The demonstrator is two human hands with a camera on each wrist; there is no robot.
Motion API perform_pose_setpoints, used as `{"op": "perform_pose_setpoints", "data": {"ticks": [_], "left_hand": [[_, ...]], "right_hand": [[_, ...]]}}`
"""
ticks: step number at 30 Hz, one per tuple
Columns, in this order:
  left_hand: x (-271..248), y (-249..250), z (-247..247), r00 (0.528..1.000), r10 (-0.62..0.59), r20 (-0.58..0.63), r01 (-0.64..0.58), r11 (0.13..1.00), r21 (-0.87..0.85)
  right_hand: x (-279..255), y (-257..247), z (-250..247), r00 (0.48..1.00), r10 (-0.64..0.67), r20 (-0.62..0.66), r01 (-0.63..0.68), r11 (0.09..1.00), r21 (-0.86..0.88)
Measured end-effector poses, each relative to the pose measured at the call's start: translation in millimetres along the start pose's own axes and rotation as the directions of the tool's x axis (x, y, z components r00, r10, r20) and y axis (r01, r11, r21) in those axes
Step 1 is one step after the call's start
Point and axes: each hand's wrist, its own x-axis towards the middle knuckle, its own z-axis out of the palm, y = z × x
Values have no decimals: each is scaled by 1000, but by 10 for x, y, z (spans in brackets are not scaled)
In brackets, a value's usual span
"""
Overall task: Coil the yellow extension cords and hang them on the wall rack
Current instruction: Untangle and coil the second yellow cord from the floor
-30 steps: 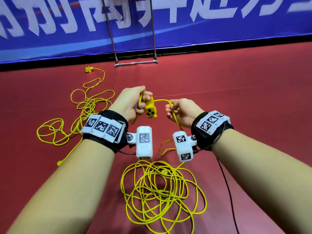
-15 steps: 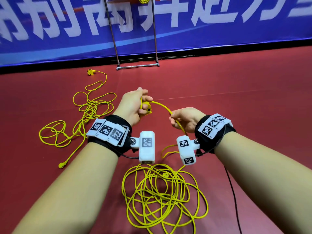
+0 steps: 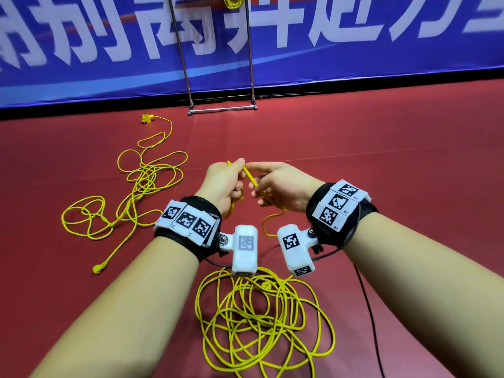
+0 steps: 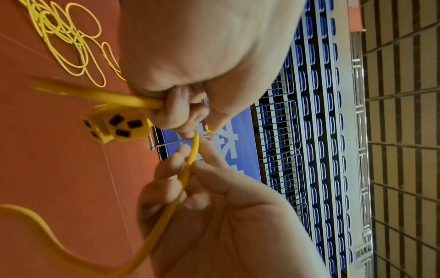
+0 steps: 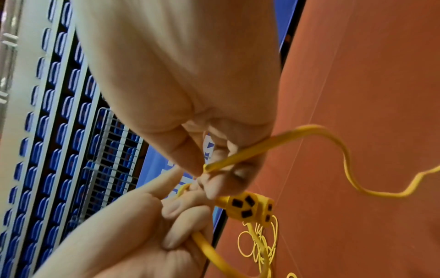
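My left hand (image 3: 231,177) grips a yellow extension cord (image 3: 250,179) just behind its three-way socket end (image 4: 116,126), which hangs below the curled fingers (image 4: 173,112). Right beside it, my right hand (image 3: 260,186) pinches the same cord (image 5: 233,158) between thumb and fingers, a short way along. From the right hand the cord drops to a loose tangled pile (image 3: 261,317) on the floor below my wrists. A second yellow cord (image 3: 136,192) sprawls on the floor to the left. The metal rack (image 3: 222,108) stands against the wall ahead.
A coiled yellow cord (image 3: 231,1) hangs at the top of the rack. A blue banner (image 3: 354,50) runs along the back wall. The red floor (image 3: 381,173) stretches to the right. A thin black cable (image 3: 368,309) trails from my right wrist.
My hands have come together: the right hand moved left up to the left hand, shortening the cord span between them. The socket end now hides behind my left hand in the head view.
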Motion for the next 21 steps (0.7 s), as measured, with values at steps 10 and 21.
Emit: {"op": "perform_pose_setpoints", "data": {"ticks": [10, 21], "left_hand": [[80, 206, -200, 978, 110, -179, -148, 966, -211], [33, 459, -378, 999, 41, -12, -42, 990, -135]], "right_hand": [[12, 52, 25, 989, -97, 110, 133, 913, -386], [106, 9, -423, 836, -212, -505, 62, 953, -298]]}}
